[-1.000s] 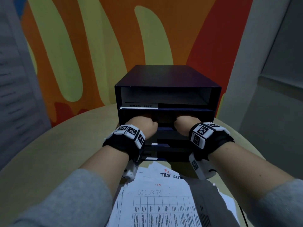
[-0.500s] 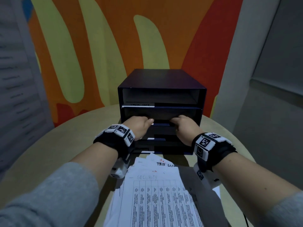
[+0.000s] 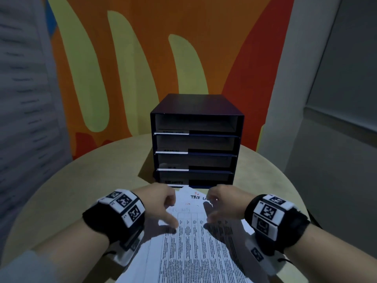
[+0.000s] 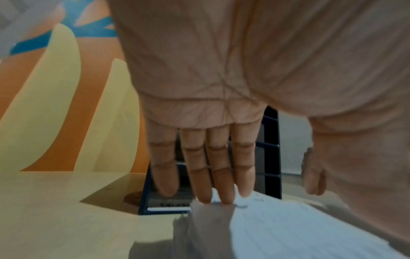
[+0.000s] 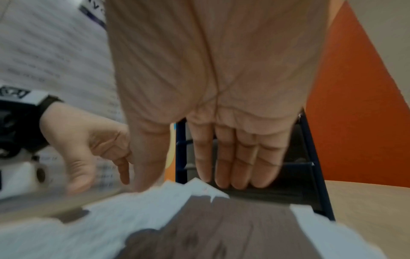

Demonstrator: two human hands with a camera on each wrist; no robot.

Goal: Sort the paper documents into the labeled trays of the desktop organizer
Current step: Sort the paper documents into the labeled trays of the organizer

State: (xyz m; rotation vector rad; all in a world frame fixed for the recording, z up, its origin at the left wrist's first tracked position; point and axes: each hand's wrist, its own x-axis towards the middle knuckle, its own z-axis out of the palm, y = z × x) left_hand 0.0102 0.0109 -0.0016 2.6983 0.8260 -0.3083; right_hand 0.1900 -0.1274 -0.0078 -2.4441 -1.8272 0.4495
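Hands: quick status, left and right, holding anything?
Left hand: open, fingers straight, over the paper stack, gripping nothing.
Right hand: open, fingers straight, holding nothing.

From my feed, a round pale wooden table (image 3: 77,180) fronts a wall mural (image 3: 142,58) of orange, red and yellow-green shapes. A grey panel (image 3: 336,139) stands right; left, perhaps a blurred printed sheet (image 3: 22,99).

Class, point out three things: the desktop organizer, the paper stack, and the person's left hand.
desktop organizer (image 3: 195,103), head view, on its dark top panel.
paper stack (image 3: 189,248), head view, on the printed table of the top sheet.
left hand (image 3: 158,198), head view, on the hand's back.
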